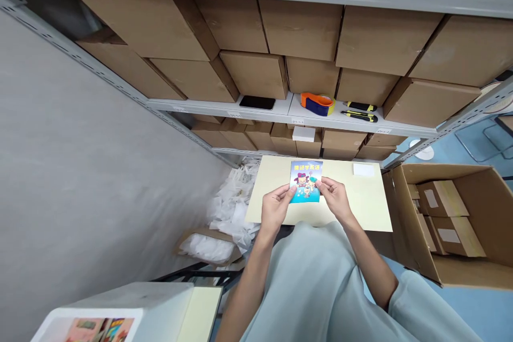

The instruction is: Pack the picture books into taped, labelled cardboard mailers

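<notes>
A small blue booklet (306, 181) with cartoon figures and yellow lettering on its cover is held upright by its two sides, above a pale yellow table (344, 208). My left hand (276, 204) grips the left edge, thumb on the cover. At the right edge, my right hand (334, 197) pinches it the same way. The fingers behind the booklet are hidden. On the table, to the right of my right hand, lies a white label or card (363, 170).
Shelves hold rows of cardboard boxes (300, 26). On one shelf sit a black phone (257, 102), an orange tape dispenser (317, 103) and box cutters (360, 116). A large open carton (412, 240) stands right. White packing scraps (236, 203) and a white bin (120, 299) are at left.
</notes>
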{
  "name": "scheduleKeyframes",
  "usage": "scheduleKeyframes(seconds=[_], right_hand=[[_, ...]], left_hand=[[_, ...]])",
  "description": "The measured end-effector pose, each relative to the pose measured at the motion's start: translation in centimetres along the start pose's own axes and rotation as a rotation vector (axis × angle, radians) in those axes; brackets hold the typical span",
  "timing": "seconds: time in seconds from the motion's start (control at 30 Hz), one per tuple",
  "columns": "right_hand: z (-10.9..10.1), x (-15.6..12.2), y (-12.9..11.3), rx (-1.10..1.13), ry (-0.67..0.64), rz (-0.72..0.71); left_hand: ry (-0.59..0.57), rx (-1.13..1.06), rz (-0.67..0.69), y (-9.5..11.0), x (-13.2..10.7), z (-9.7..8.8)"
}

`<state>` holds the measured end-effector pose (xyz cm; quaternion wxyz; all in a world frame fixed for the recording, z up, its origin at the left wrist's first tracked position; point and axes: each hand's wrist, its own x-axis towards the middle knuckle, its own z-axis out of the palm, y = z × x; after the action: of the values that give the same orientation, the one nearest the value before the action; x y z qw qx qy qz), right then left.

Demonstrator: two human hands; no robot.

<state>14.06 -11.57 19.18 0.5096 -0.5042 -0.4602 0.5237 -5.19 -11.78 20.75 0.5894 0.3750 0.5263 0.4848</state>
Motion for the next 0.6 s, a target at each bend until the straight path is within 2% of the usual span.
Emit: scheduleKeyframes(seconds=[0.13, 0.17, 0.23, 0.3, 0.4, 0.43, 0.5, 0.57, 0.6], right_hand=[[1.5, -1.3, 0.0, -0.226, 0.295, -0.159], [2.2, -1.7, -0.1, -0.249, 0.311, -0.181], [3.5, -2.3, -0.6, -0.252, 0.220, -0.180], [4.5, -2.4, -1.1, -0.239, 0.140, -0.157], [4.4, -1.3, -1.7, -0.175, 0.174, -0.120], [4.0, -0.9, -1.9, -0.127, 0.172, -0.100], [3.0, -0.1, -2.0, -0.010, 0.108, -0.040], [2.2, 0.3, -2.1, 0.085, 0.025, 0.027], [1.9, 0.3, -2.1, 0.113, 0.000, 0.052]], left_hand=[[0.146, 0.098, 0.091, -0.6, -0.3, 0.9], [0.182, 0.131, 0.122, -0.6, -0.5, 1.1], [0.214, 0.199, 0.202, -0.7, -1.0, 1.7], [0.175, 0.254, 0.304, -0.7, -1.7, 2.2], [0.046, 0.291, 0.398, -0.5, -2.2, 2.2], [0.045, 0.293, 0.393, -0.3, -2.1, 1.9], [0.126, 0.269, 0.325, 0.1, -1.5, 0.8], [0.168, 0.187, 0.187, 0.6, -0.7, -0.4], [0.129, 0.136, 0.104, 0.8, -0.4, -1.0]])
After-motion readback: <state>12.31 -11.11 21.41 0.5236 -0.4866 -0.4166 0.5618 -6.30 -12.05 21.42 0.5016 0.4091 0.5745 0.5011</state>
